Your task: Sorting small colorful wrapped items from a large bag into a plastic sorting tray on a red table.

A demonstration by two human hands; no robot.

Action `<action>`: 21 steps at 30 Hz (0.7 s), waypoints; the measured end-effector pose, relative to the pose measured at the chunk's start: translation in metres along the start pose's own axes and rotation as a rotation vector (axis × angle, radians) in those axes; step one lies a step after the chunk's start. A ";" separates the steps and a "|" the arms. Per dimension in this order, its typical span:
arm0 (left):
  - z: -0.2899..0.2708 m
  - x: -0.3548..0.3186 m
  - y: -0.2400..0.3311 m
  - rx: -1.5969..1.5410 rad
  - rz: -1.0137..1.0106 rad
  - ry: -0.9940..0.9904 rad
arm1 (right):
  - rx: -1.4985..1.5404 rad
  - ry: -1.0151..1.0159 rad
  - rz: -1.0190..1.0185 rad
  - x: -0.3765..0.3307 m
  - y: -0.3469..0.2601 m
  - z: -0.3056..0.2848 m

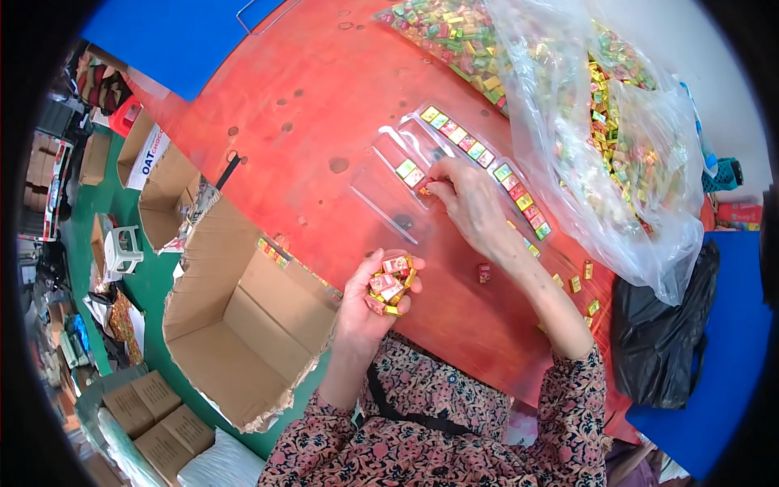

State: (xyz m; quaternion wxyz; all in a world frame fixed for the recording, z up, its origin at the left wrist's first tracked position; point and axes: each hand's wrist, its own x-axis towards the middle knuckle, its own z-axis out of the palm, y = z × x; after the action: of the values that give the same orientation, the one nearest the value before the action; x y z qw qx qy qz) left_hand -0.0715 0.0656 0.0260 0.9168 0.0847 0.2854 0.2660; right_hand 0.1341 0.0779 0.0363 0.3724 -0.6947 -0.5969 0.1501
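Open cardboard box (243, 325), empty, on the green floor (154, 284) just off the red table's (308, 105) left edge. More open cartons (166, 191) behind it. White plastic stool (123, 247) farther left. Sealed brown boxes (150, 414) stacked near the bottom. Black plastic bag (661, 341) beside the table's right edge. Blue sheet (182, 32) past the far left corner.

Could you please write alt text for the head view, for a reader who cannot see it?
A right hand sets a small wrapped candy into a clear plastic tray on a red table, while the left hand holds a handful of candies. A large clear bag of candies lies beyond; an open cardboard box stands at left.
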 end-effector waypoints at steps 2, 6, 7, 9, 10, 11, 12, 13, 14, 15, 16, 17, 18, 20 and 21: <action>0.000 0.001 0.001 -0.010 -0.023 -0.006 | 0.033 -0.020 0.040 0.001 -0.001 0.005; -0.003 0.003 0.000 -0.016 -0.021 -0.033 | -0.009 -0.042 0.067 0.005 -0.009 0.008; -0.003 0.003 0.000 -0.015 -0.026 -0.042 | -0.009 -0.045 0.069 0.005 -0.009 0.009; -0.003 0.003 -0.001 -0.017 -0.032 -0.047 | -0.112 0.011 -0.040 0.005 -0.009 0.011; -0.002 0.002 0.000 -0.010 -0.032 -0.045 | -0.111 0.009 -0.039 0.004 -0.009 0.012; -0.001 0.002 0.000 -0.002 -0.034 -0.043 | -0.153 -0.002 -0.046 0.004 -0.008 0.011; 0.000 0.002 0.000 -0.003 -0.034 -0.040 | -0.196 -0.011 -0.053 0.004 -0.007 0.011; 0.000 0.003 -0.001 -0.003 -0.039 -0.042 | -0.196 -0.013 -0.050 0.003 -0.006 0.010; 0.001 0.004 -0.001 -0.003 -0.045 -0.044 | -0.196 -0.008 -0.037 0.003 -0.005 0.008; 0.001 0.005 -0.001 -0.004 -0.050 -0.043 | -0.198 -0.001 -0.024 0.003 -0.004 0.005; 0.000 0.005 -0.001 0.005 -0.043 -0.042 | -0.194 -0.007 -0.020 0.001 -0.004 0.002; -0.001 0.005 -0.001 0.015 -0.036 -0.041 | -0.132 -0.037 0.019 -0.001 -0.005 -0.004; -0.002 0.005 -0.001 0.012 -0.040 -0.036 | -0.069 -0.067 0.057 -0.002 -0.006 -0.010; -0.001 0.004 0.001 0.024 -0.027 -0.049 | 0.000 -0.102 0.109 -0.008 -0.010 -0.030; -0.001 0.004 0.001 0.021 -0.031 -0.051 | 0.066 -0.132 0.158 -0.012 -0.009 -0.037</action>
State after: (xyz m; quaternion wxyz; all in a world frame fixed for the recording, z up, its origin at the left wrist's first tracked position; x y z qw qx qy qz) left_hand -0.0696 0.0683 0.0239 0.9268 0.0967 0.2662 0.2464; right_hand 0.1494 0.0545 0.0652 0.3421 -0.7155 -0.5580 0.2441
